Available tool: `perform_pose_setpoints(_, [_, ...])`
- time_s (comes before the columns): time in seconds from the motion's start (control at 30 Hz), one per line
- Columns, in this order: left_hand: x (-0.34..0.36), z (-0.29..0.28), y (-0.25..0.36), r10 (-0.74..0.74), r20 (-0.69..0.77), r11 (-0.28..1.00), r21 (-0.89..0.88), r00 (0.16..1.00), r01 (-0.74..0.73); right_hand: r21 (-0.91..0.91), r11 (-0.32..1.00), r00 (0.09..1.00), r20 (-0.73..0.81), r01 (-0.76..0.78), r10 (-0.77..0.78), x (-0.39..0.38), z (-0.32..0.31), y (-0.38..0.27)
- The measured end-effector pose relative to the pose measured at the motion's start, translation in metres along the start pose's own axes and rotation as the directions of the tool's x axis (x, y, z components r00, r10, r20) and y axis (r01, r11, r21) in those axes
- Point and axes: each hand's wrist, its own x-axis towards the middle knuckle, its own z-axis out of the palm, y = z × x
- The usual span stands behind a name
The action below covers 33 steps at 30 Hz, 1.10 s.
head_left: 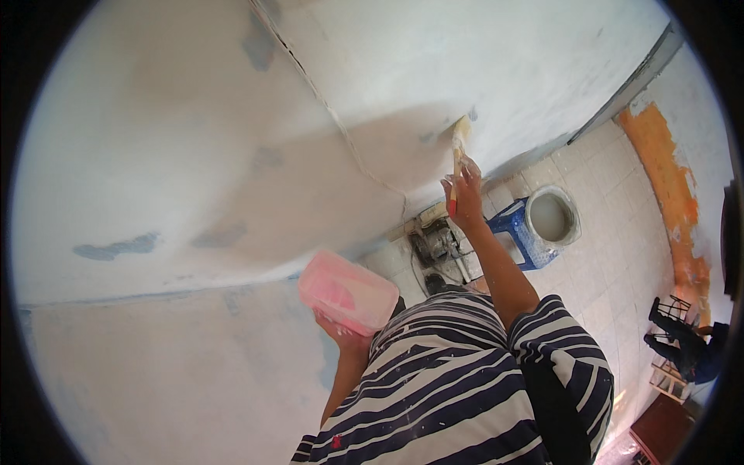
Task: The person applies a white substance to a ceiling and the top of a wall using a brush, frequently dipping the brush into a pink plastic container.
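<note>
My right hand (465,198) is closed round the handle of a paintbrush (459,143), whose pale, paint-coated bristles meet the whitish wall (558,70). White smears mark the fingers of that hand. Low and to the left, my left hand (339,325) grips a pink plastic tub (349,291) from below, close to my striped shirt. The tub's inside is coated with white paint; how much it holds I cannot tell. A cracked seam (333,116) runs down the wall left of the brush, with grey patches (116,247) farther left.
On the tiled floor (612,186) stands a white bucket (552,217) of greyish liquid beside a blue container (511,229). Cluttered tools (438,244) lie near the wall's foot. At far right are an orange-patched wall (659,167), a seated person (690,345) and a brown table (663,430).
</note>
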Motion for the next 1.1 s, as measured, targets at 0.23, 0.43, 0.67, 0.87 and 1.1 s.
perform_pose_setpoints(0.23, [-0.001, 0.000, 0.001, 0.011, 0.003, 1.000, 0.000, 1.000, -0.011, 0.011, 1.000, 0.984, -0.177, 0.008, -0.006, -0.011, -0.014, -0.007])
perform_pose_setpoints(0.43, [-0.006, 0.011, 0.000, 0.050, 0.007, 0.999, -0.021, 0.999, -0.050, -0.053, 0.995, 0.975, -0.205, 0.081, -0.090, 0.007, -0.015, -0.025])
perform_pose_setpoints(0.67, [-0.002, 0.009, 0.001, 0.120, 0.052, 0.993, -0.021, 0.991, -0.119, -0.058, 0.983, 0.985, 0.004, 0.172, -0.172, 0.002, 0.011, -0.044])
perform_pose_setpoints(0.87, [0.003, -0.009, -0.003, 0.154, 0.038, 0.988, -0.040, 0.987, -0.152, 0.240, 0.964, 0.987, -0.141, 0.114, -0.082, -0.013, 0.017, -0.045])
perform_pose_setpoints(1.1, [-0.001, -0.013, -0.002, 0.120, 0.074, 0.989, -0.096, 0.990, -0.113, 0.008, 0.991, 0.991, -0.013, 0.133, -0.132, 0.002, 0.017, -0.057])
